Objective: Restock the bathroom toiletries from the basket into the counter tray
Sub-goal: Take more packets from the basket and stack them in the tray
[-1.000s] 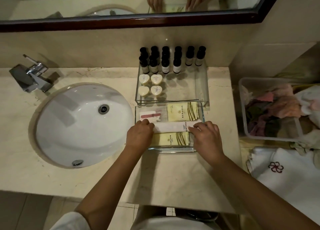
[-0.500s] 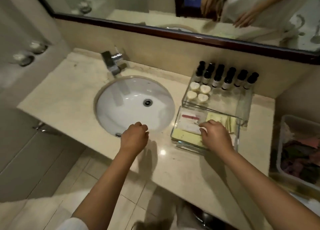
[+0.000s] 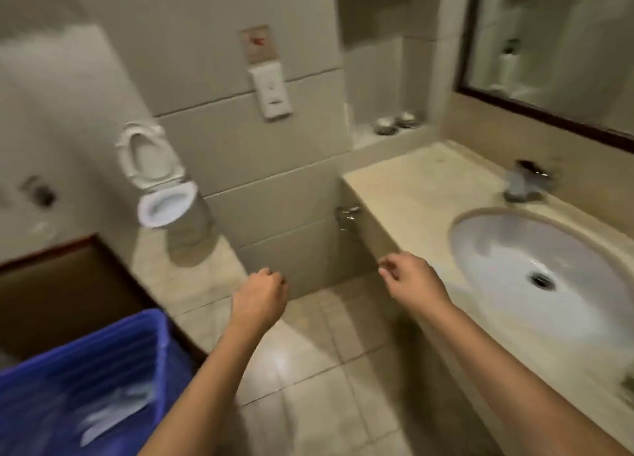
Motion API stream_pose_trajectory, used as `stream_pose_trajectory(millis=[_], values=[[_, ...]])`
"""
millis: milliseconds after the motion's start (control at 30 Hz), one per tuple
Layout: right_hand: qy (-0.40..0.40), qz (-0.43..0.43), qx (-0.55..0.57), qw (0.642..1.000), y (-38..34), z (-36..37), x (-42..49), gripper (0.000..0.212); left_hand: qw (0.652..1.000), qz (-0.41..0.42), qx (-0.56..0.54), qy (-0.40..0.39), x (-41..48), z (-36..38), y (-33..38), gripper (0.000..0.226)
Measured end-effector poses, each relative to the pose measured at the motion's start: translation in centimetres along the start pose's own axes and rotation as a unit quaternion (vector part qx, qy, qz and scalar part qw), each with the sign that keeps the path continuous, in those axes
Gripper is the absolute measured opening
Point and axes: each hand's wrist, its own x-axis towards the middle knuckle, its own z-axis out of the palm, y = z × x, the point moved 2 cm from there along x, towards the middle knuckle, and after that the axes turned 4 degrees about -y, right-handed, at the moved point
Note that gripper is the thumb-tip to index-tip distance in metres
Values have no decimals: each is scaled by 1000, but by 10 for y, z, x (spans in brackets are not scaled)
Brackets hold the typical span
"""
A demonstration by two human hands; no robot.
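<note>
A blurred, downward view of a tiled bathroom. Both bare forearms reach forward over the floor (image 3: 308, 387). The left hand (image 3: 260, 298) hangs in the air with its fingers loosely curled inward and nothing in it. The right hand (image 3: 413, 279) hovers just off the tabletop's (image 3: 422, 188) front edge, near its left end. Its fingers are also loosely curled, thumb close to forefinger, with nothing visible between them.

A blue basket (image 3: 85, 370) with ribbed sides sits at the lower left, below the left forearm; the pale shapes inside are too blurred to identify. A white sink (image 3: 514, 250) is set into the tabletop, with a faucet (image 3: 525, 181) at the back edge beneath a dark-framed mirror (image 3: 555, 44). A toilet (image 3: 161, 181), lid raised, stands by the far wall.
</note>
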Motion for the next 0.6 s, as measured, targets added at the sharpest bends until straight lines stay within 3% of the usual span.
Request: stream_pose_trajectory(millis=[100,267,600], values=[[-52,-96,-21,994,-102,52,22,28,991,-125,-29,24,-51,-12,-108,30],[-146,-221,-42,963,-224,130,23,29,958,-276,-70,34,-138,-4,-222,26],[-278,-344,-74,894,-327,250,20,29,891,-431,-122,-73,-214,60,-319,28]])
